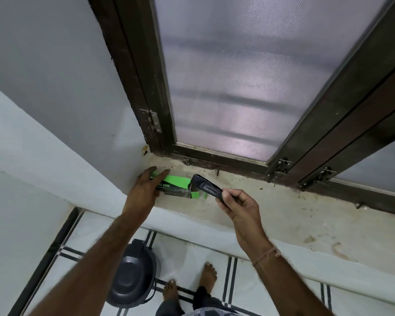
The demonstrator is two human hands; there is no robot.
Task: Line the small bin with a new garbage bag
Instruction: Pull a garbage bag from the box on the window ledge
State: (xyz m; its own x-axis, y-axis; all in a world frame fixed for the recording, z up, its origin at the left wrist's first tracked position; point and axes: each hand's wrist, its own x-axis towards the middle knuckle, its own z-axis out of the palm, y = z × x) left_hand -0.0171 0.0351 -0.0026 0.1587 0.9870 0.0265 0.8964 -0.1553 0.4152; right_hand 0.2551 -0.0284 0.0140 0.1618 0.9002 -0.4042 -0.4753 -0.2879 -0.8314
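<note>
**Bag pulled from the box at the sill's left corner**

My right hand point(237, 206) is clamped on the garbage bag point(206, 189), with thumb and curled fingers pinching one end of a black, glossy, tightly folded strip. The strip runs up and left from the pinch to the open right end of the box point(177, 181), where a dark cardboard flap stands raised. A thin thread band point(267, 255) circles that wrist.

My left hand point(146, 188) lies flat on the left end of the box, fingers straight and spread, fingertips toward the wall point(55, 87). The box is a long carton, bright green on top and black on its printed front. It lies in the far left corner of the sill point(283, 213), close to the wall and just in front of the window frame point(226, 159). I cannot see what is inside it beyond the strip at its mouth.

The sill is pale, rough and stained, and it widens to the right of my hands. Its front edge drops to a white ledge. Behind it stands dark brown wood framing with a metal hinge point(154, 120) and a fine mesh screen point(226, 76).

Below the front edge, the small bin point(130, 279) stands on the white, black-striped tile floor point(203, 252), under my left forearm. It is round, dark, smooth plastic. I see only its top, so I cannot tell its contents. Two bare feet point(209, 277) stand just right of it.
</note>
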